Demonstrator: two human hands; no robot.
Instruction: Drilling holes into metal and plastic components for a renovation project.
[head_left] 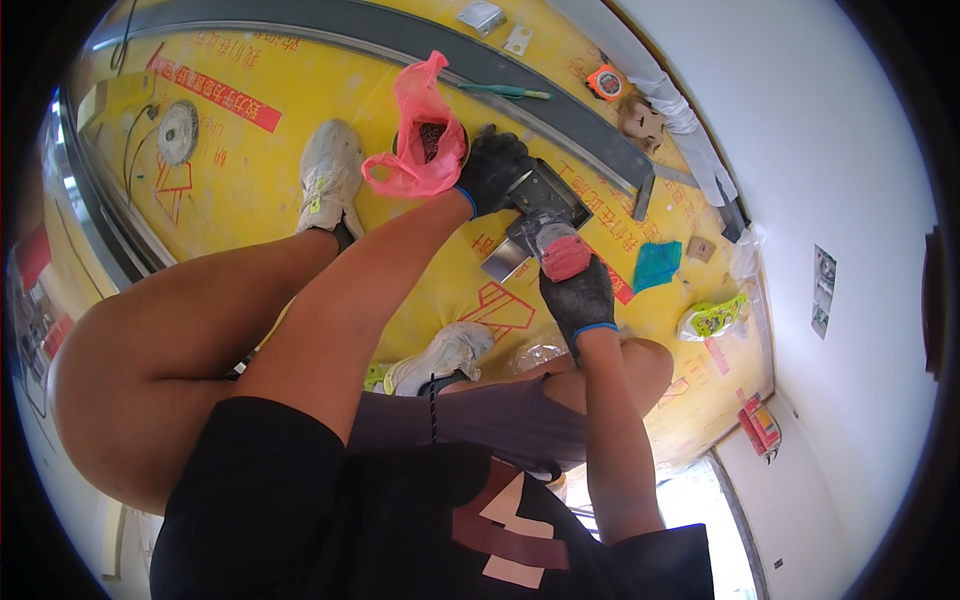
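Note:
My left hand (494, 172), in a black glove with a blue cuff, grips the edge of a short dark metal piece (556, 193) with a raised rim. A compact red-and-grey power tool (566, 255) is in my right hand (582, 300), gloved the same way, with its front end against that metal piece. The tool's tip is hidden, and its exact kind is unclear. A shiny flat metal part (507, 260) shows beside the tool. Left of my left hand, a pink plastic bag (420, 100) lines a round container with small dark pieces inside, perhaps screws.
A long dark metal profile (390, 45) crosses the yellow printed floor covering (250, 70). Near it lie a green slim tool (505, 91), an orange tape measure (605, 83) and a teal sheet (657, 266). A grey disc (178, 132) is at left; a white wall (850, 150) borders the right.

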